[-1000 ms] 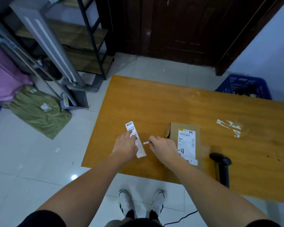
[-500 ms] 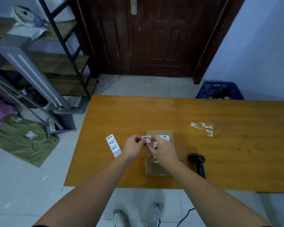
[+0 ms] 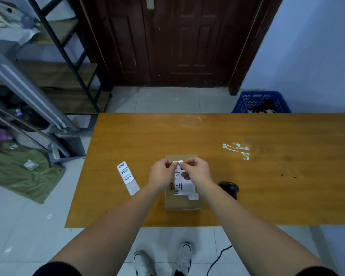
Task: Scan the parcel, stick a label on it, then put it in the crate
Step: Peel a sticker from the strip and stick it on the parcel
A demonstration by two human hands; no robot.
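Observation:
A small cardboard parcel (image 3: 182,203) lies near the front edge of the wooden table (image 3: 207,132), with a white shipping slip marked "2-4" on its top. My left hand (image 3: 162,173) and my right hand (image 3: 195,170) meet above the parcel's far end, both pinching one small white label (image 3: 177,162) between fingertips. Whether the label touches the parcel I cannot tell. A strip of labels (image 3: 126,177) lies on the table left of my hands. The black scanner (image 3: 229,189) rests to the parcel's right. The blue crate (image 3: 261,102) stands on the floor behind the table.
Torn tape remnants (image 3: 237,149) stick to the table at the right. A metal shelf rack (image 3: 48,62) and a green bag (image 3: 22,172) fill the floor on the left. A dark wooden door (image 3: 177,40) is behind. The scanner's cable (image 3: 217,261) hangs to the floor.
My left hand left the label strip and my right hand carried the peeled label over the parcel. Both hands now hold it above the parcel's far end. The camera view tilted upward.

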